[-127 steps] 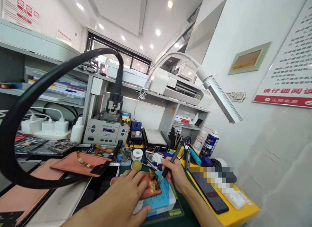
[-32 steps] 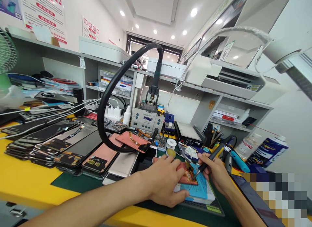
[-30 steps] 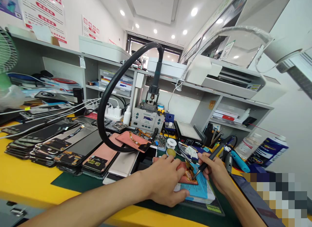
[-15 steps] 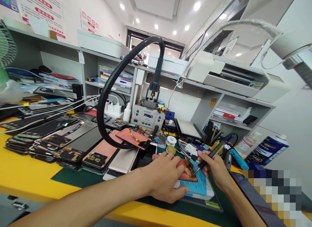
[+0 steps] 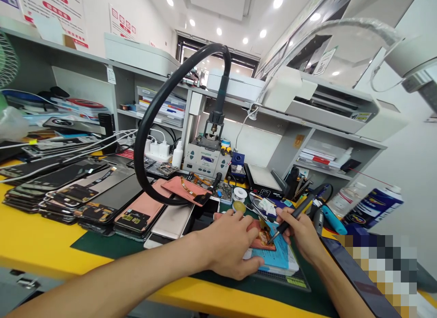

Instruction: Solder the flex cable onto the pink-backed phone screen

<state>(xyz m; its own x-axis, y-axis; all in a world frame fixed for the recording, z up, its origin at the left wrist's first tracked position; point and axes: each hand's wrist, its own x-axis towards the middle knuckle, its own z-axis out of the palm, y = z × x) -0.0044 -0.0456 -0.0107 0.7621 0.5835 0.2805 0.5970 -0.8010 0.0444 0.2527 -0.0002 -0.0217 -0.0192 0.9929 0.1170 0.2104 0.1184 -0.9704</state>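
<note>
brightly lit, glaring ceiling lights [image 5: 278, 2], stretched edges, lower-right pixelation

The left grip [image 5: 230, 245] covers much of the pink panel [image 5: 268, 246] and part of the blue-topped box [image 5: 285, 252] beneath it. The right grip [image 5: 302, 229] hides a stretch of the black pen-shaped tool [image 5: 303, 205], whose tip is too small to show whether it touches the panel. The left forearm [image 5: 119, 277] and the right forearm [image 5: 337, 281] run out at the bottom edge, as does a dark phone-like slab [image 5: 351, 268]. A pixelated patch [image 5: 392, 272] masks the lower right. The left edge cuts a green fan [image 5: 7, 60]; the right, a white lamp [image 5: 411, 56]; the top, a poster [image 5: 54, 17]. The grey station's display [image 5: 207, 159] is too small to read.
</note>
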